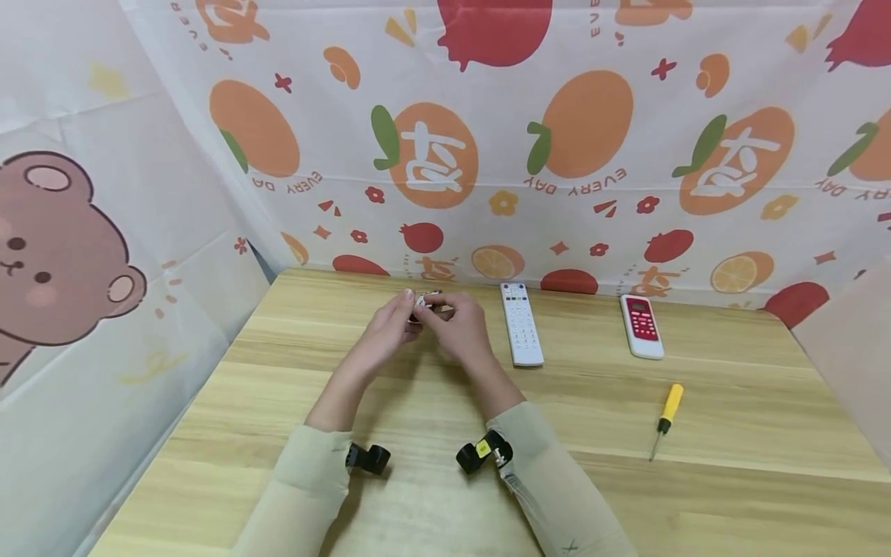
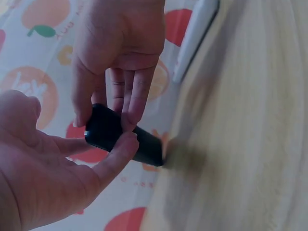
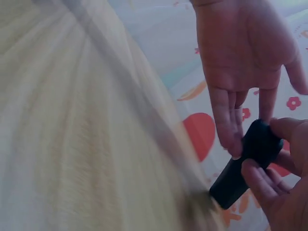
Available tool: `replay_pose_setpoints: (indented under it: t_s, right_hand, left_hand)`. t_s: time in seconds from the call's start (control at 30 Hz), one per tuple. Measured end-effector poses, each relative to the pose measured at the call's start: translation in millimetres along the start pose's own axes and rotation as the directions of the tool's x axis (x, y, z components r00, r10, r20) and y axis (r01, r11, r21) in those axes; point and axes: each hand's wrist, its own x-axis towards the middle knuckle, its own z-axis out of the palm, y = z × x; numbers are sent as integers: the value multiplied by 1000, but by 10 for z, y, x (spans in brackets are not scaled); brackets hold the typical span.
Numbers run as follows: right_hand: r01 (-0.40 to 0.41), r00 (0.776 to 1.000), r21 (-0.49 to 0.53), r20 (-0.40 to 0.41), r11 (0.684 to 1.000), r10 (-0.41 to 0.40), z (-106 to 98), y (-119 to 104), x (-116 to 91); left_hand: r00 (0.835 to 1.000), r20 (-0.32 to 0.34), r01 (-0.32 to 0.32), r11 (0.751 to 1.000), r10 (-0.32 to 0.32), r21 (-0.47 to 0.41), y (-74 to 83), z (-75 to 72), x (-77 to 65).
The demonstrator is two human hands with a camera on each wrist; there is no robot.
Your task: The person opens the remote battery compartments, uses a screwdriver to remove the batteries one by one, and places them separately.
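Observation:
Both hands meet near the back edge of the table around a small black oblong block (image 2: 109,129) with rounded edges; I cannot tell its kind. It tilts, its lower end close over the tabletop. My left hand (image 1: 387,326) pinches it from the left, one fingertip on its dark face in the left wrist view. From the right, my right hand (image 1: 459,324) grips its upper part between thumb and fingers, as the right wrist view also shows. In the head view fingers cover most of the black block, and a whitish patterned bit shows between them.
A white remote control (image 1: 522,325) lies just right of my right hand. Farther right are a white remote with a red face (image 1: 641,326) and a yellow-handled screwdriver (image 1: 670,406). A fruit-printed cloth (image 1: 515,193) hangs along the back of the wooden table (image 1: 418,495).

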Motion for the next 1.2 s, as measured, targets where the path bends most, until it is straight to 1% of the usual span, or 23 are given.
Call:
replay_pose_setpoints:
  t_s: [0.07,0.13,0.2,0.27,0.33,0.4,0.47,0.53,0.6,0.67,0.73,0.77,0.8,0.83,0.9,0.93,0.97,1.0,1.03,1.07,1.13,1.2]
  right_hand:
    - [33,998,-1,-52,999,-33,-53,-35,-4]
    - [52,995,4,-85,999,-51,-111,-79,-13]
    - [72,992,1,-101,997,-72,-173,-134,-24]
    - [97,990,13,-100,995,-95,-272,-196,-61]
    - [128,988,83,-94,988,-120,-382,-275,-112]
    - [151,986,190,-92,970,-136,-505,-350,-175]
    - [164,986,329,-85,930,-144,-635,-413,-248]
    - [144,990,429,-75,892,-123,-763,-447,-322]
    - [102,995,504,-57,858,-85,-882,-463,-399]
    - [45,999,546,-32,837,-32,-990,-473,-480]
    - [-13,1000,581,-7,814,21,-1089,-473,-557]
    - [-37,999,594,5,804,42,-1136,-466,-591]
    - [-62,998,608,19,792,63,-1178,-461,-625]
    - [-89,996,624,39,776,83,-1199,-457,-648]
    - [-139,990,656,81,741,114,-1230,-443,-680]
    - [-163,987,667,103,727,127,-1242,-435,-692]
    - [-184,983,668,125,721,136,-1255,-429,-699]
    - [-198,980,659,140,725,140,-1266,-424,-706]
    - [-199,980,641,149,741,133,-1279,-418,-709]
    - [-189,981,609,151,770,122,-1292,-412,-709]
    - [-140,988,515,131,846,84,-1322,-400,-708]
    - [-32,997,350,81,936,3,-1348,-388,-709]
  left_hand:
    - [999,16,-27,1000,28,-15,56,29,-24]
    - [999,19,-48,999,48,-18,114,50,-57]
    - [998,11,-69,998,69,-4,167,61,-93]
    - [995,-7,-103,994,103,33,213,97,-124]
    - [987,-27,-155,983,158,95,260,137,-158]
    - [972,-43,-219,959,230,182,311,185,-188]
    - [951,-39,-288,923,307,255,359,244,-211]
    - [921,-14,-364,872,389,327,396,304,-226]
    - [889,23,-428,811,458,399,421,363,-239]
    - [854,68,-484,738,516,471,437,417,-256]
    - [826,120,-520,664,550,537,439,479,-267]
    - [818,145,-531,634,556,563,441,515,-274]
    - [814,167,-537,609,557,584,441,548,-281]
    - [813,186,-537,587,552,606,434,563,-291]
    - [817,216,-531,554,534,641,422,591,-309]
    - [822,228,-526,544,522,654,420,604,-317]
    - [827,235,-519,533,511,668,414,613,-321]
    - [830,241,-514,523,503,680,410,622,-323]
    - [832,247,-510,513,496,691,408,629,-322]
    - [836,249,-504,504,489,702,407,634,-318]
    - [841,249,-490,481,480,727,413,642,-308]
    - [843,245,-477,455,479,752,423,649,-299]
